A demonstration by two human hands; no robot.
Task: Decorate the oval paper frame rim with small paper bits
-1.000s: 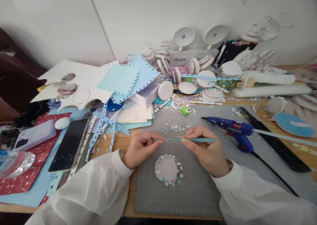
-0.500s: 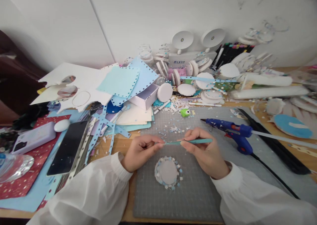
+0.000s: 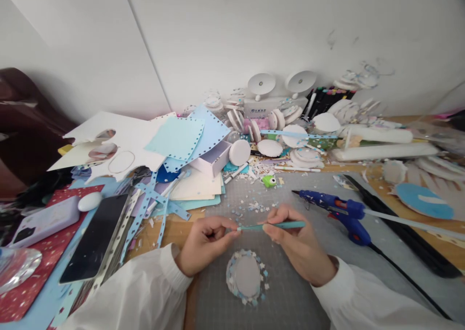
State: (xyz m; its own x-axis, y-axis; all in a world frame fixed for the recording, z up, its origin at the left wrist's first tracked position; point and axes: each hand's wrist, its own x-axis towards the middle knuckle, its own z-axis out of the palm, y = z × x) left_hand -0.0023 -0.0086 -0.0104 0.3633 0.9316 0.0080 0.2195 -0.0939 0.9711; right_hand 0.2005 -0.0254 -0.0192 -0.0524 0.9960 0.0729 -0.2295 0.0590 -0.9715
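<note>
Pinched in my right hand [image 3: 290,238] is a slim teal pair of tweezers [image 3: 293,225], its thin tip pointing left. My left hand [image 3: 209,240] is closed, thumb and forefinger pressed together right at that tip; a tiny pale bit shows there, too small to name. Just below both hands, a white round disc [image 3: 246,275] ringed with small white and blue paper stars lies on the grey cutting mat [image 3: 221,315]. Neither hand touches the disc.
A blue glue gun [image 3: 336,204] with a glue stick lies right, its cord running toward the front. Behind are a green clip-like trinket [image 3: 269,180], paper scraps and many white discs. Punched paper strips [image 3: 152,194] and a phone [image 3: 96,238] lie left.
The camera view has tilted up, so everything sits lower in the picture. Both hands keep their pinch, with the tweezers' tip still at the left fingertips.
</note>
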